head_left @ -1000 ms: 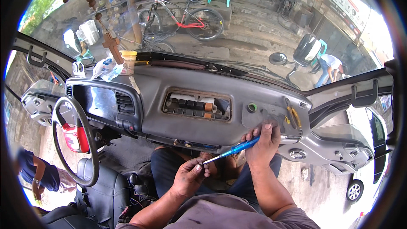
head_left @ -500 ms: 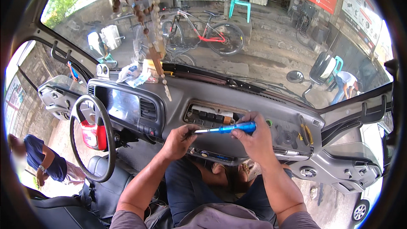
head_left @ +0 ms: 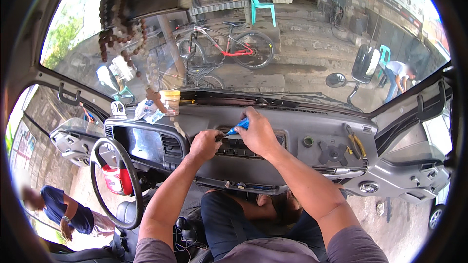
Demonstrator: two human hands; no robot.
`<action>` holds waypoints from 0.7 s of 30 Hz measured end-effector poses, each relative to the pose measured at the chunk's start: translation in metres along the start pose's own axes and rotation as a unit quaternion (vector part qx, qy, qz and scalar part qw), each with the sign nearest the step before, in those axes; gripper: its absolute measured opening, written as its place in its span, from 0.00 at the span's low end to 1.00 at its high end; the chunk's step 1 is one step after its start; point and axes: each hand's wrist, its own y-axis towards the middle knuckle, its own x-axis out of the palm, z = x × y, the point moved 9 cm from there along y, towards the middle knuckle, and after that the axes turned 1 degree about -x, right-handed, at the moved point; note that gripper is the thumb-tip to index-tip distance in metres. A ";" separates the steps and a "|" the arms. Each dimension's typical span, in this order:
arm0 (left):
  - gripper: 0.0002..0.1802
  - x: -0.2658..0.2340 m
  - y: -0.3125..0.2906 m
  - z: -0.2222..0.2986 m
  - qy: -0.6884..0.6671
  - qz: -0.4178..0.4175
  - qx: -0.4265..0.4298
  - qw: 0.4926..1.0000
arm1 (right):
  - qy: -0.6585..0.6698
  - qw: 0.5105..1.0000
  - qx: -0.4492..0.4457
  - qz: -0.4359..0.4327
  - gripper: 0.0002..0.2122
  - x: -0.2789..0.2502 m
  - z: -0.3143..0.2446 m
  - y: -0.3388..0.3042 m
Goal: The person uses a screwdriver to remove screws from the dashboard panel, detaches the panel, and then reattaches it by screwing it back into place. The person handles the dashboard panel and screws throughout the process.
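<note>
My right hand [head_left: 257, 132] grips a blue-handled screwdriver [head_left: 239, 127], which slants down and left over an opening in the dashboard. Close to the tool's tip is my left hand [head_left: 205, 144], its fingers pinched at the left end of the opening. Whatever those fingers hold is too small and hidden to make out. Inside the recessed opening, a row of dark blocks like relays or fuses [head_left: 241, 149] shows below my hands. My right hand covers part of the opening.
A steering wheel [head_left: 116, 182] stands left, beside the instrument panel [head_left: 141, 143]. Pliers with yellow handles [head_left: 357, 143], a dark cross-shaped part [head_left: 333, 152] and a small round piece [head_left: 308, 141] lie right on the dashboard. A tub [head_left: 170, 102] sits near the windshield. One person [head_left: 68, 209] stands outside left.
Both hands have moved forward to the dashboard opening. The screwdriver, level between my hands before, now slants downward with its tip at the opening's left part. My view has shifted slightly.
</note>
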 end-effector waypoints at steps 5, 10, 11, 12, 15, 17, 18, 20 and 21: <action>0.18 0.013 0.004 -0.004 0.048 -0.017 -0.032 0.998 | 0.004 1.000 -0.008 -0.003 0.18 0.013 0.011 -0.002; 0.10 0.022 0.008 0.001 0.138 -0.007 -0.017 0.990 | 0.018 0.999 -0.032 -0.011 0.17 0.021 0.015 -0.004; 0.09 0.024 0.010 0.001 0.160 -0.007 -0.016 0.987 | 0.017 0.999 -0.029 -0.014 0.17 0.023 0.018 -0.005; 0.09 0.028 0.012 0.003 0.176 -0.014 -0.005 0.984 | 0.020 0.999 -0.024 -0.017 0.16 0.024 0.020 -0.005; 0.10 0.033 0.019 0.005 0.219 -0.021 0.012 0.975 | 0.023 0.999 -0.025 -0.022 0.16 0.028 0.025 -0.008; 0.11 0.034 0.021 0.006 0.230 -0.019 0.015 0.973 | 0.022 0.999 -0.035 -0.020 0.16 0.029 0.025 -0.008; 0.08 0.034 0.022 0.006 0.238 -0.021 0.010 0.971 | 0.021 0.999 -0.044 -0.017 0.16 0.029 0.024 -0.007; 0.06 0.037 0.023 0.006 0.257 -0.034 0.000 0.966 | 0.019 0.998 -0.046 -0.026 0.16 0.032 0.025 -0.002; 0.07 0.039 0.025 0.007 0.260 -0.036 -0.004 0.965 | 0.019 0.998 -0.043 -0.038 0.16 0.035 0.026 0.003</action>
